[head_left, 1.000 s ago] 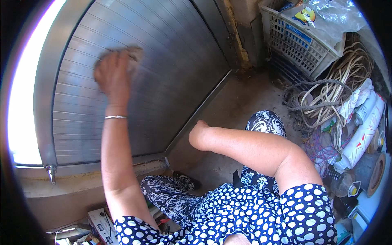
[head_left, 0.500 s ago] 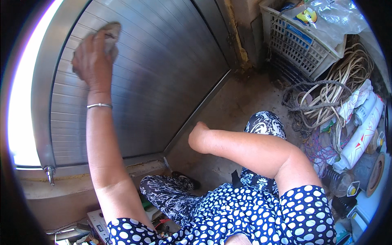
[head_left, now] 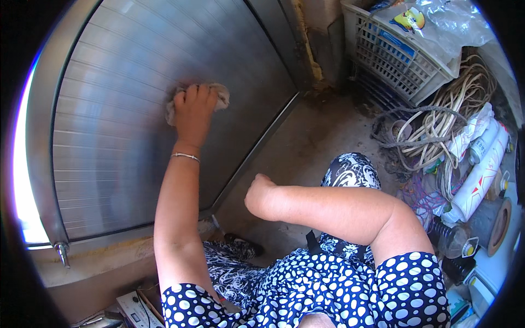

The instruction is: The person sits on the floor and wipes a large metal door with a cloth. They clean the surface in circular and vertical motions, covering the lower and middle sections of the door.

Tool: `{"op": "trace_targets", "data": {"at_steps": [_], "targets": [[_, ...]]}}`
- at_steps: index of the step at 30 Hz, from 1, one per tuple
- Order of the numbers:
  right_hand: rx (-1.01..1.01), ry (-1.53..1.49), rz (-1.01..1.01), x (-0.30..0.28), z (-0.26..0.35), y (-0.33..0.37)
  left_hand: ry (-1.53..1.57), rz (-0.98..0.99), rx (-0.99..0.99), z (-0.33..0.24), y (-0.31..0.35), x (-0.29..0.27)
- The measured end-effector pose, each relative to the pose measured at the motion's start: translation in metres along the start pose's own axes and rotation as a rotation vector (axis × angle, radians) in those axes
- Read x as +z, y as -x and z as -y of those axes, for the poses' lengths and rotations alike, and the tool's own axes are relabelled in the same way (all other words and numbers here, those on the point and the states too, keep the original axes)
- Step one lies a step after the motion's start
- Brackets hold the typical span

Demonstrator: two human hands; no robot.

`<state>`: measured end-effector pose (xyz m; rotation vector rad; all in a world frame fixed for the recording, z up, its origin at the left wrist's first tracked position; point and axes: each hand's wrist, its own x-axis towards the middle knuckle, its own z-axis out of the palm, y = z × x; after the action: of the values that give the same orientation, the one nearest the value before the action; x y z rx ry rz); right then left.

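My left hand (head_left: 192, 116) presses a crumpled pale cloth (head_left: 221, 96) against a grooved silver metal door panel (head_left: 126, 109). The fingers are curled over the cloth, which sticks out on both sides of them. A thin silver bangle circles that wrist. My right hand (head_left: 261, 195) hangs bent at the wrist above the floor, near my knee and to the right of the panel's lower edge. Its fingers point away beneath the wrist and are hidden, so what they do does not show.
A pale plastic crate (head_left: 399, 52) with clear plastic bags stands at the far right. Nearer lie coiled cables (head_left: 437, 123), a white tube-shaped package (head_left: 481, 180) and plastic bottles (head_left: 454, 240). A metal latch (head_left: 62, 252) juts from the door frame's lower left. Tools and a pale box (head_left: 136, 310) lie at lower left.
My left hand has moved with the cloth from the panel's upper left rightward and down to its middle. The right hand stays almost where it was; the view has shifted slightly.
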<state>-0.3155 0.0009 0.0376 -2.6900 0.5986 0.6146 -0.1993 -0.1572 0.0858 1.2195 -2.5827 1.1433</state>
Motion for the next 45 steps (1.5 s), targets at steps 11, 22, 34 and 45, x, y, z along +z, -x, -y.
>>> {"op": "trace_targets", "data": {"at_steps": [11,22,34,45], "targets": [[0.029,-0.063,-0.018,-0.006,-0.006,-0.004,0.092,0.096,0.047,-0.026,0.031,0.019],[0.066,-0.038,-0.033,0.008,-0.017,-0.016,-0.359,-0.3,-0.145,0.11,-0.044,-0.106],[0.066,-0.041,-0.039,0.009,-0.014,-0.003,-0.298,-0.321,-0.256,0.099,-0.065,-0.104],[0.051,-0.015,-0.023,0.005,-0.013,0.006,-0.078,-0.067,-0.025,0.029,-0.032,-0.023]]}}
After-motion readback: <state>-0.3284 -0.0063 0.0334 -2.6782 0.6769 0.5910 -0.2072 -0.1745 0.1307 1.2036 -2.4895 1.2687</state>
